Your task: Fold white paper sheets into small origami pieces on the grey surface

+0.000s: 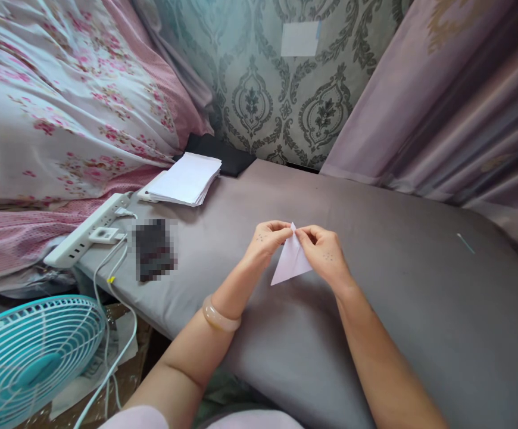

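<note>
Both hands meet at the top of a folded piece of white paper, which has a triangular shape with its point upward. My left hand pinches the tip from the left, thumb and fingers closed on it. From the right, my right hand grips the paper just below the point, covering part of its right edge. A crease runs down the middle of the paper. It is held above the grey cloth surface; whether its lower edge touches the cloth I cannot tell.
A stack of white paper lies at the back left, by a dark flat item. Nearer left are a power strip with cables and a pixelated dark object. A turquoise fan stands low left; a thin stick lies right.
</note>
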The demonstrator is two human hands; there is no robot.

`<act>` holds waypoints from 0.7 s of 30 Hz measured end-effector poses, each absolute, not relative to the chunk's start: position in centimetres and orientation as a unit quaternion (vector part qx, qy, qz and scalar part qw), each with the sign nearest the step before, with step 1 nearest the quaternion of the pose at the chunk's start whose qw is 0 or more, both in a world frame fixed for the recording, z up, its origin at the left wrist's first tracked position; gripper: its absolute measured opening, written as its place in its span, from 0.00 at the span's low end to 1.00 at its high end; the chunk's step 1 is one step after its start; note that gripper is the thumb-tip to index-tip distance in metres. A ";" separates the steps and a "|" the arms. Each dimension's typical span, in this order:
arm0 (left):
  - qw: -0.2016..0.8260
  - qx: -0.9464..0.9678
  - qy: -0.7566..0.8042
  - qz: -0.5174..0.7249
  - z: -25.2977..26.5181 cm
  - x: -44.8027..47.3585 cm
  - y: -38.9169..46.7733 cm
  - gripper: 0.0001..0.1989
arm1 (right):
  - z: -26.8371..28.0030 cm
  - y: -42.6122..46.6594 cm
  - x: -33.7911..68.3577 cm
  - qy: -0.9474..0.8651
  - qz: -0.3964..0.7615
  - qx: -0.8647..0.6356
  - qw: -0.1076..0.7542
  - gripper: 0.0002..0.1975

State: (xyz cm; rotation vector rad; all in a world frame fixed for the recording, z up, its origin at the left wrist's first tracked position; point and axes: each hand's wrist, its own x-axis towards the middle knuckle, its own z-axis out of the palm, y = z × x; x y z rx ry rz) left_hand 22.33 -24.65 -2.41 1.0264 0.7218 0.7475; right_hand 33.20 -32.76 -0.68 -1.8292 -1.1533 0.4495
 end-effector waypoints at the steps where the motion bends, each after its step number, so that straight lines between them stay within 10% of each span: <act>1: 0.756 0.460 0.319 0.339 -2.4 22.3 -24.6 0.06 | -0.6 -32.8 33.3 -0.468 0.176 -0.740 0.449 0.14; 21: 0.726 0.505 0.318 0.340 -1.9 22.2 -25.3 0.10 | -1.4 -32.4 33.9 -0.429 0.200 -0.706 0.527 0.14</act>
